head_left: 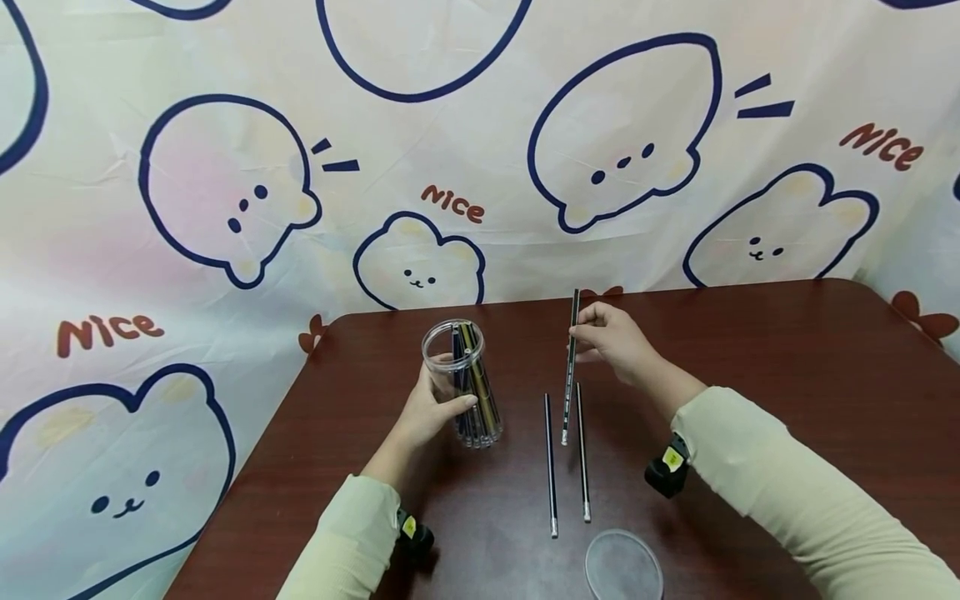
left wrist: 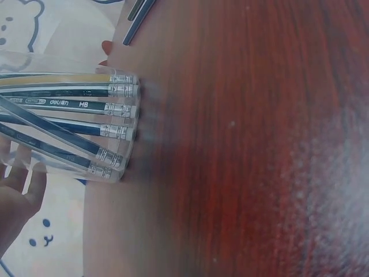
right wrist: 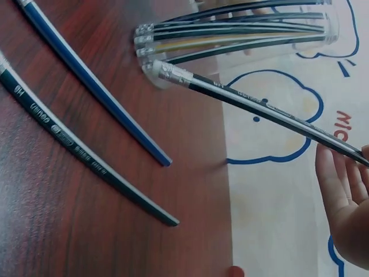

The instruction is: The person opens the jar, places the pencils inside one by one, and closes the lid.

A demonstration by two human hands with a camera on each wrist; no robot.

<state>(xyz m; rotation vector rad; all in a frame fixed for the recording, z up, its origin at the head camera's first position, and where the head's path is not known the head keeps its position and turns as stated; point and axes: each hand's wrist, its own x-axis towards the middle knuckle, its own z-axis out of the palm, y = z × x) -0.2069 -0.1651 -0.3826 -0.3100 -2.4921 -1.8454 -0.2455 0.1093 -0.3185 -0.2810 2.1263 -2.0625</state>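
Observation:
My left hand point(head_left: 429, 410) grips a clear plastic jar point(head_left: 452, 364) with several pencils point(head_left: 480, 392) standing in it, their eraser ends at the bottom. In the left wrist view the silver ferrules of these pencils point(left wrist: 121, 109) show through the jar wall. My right hand point(head_left: 611, 337) pinches a dark striped pencil point(head_left: 572, 367) near its upper end, the eraser pointing down. Below it, a blue pencil point(right wrist: 95, 86) and a dark green pencil point(right wrist: 75, 144) lie side by side on the table, erasers toward me.
A round translucent lid point(head_left: 624, 567) lies at the near edge of view, just below the two pencils. The brown wooden table point(head_left: 787, 400) ends at the back against a cloth point(head_left: 510, 167) printed with cartoon bears.

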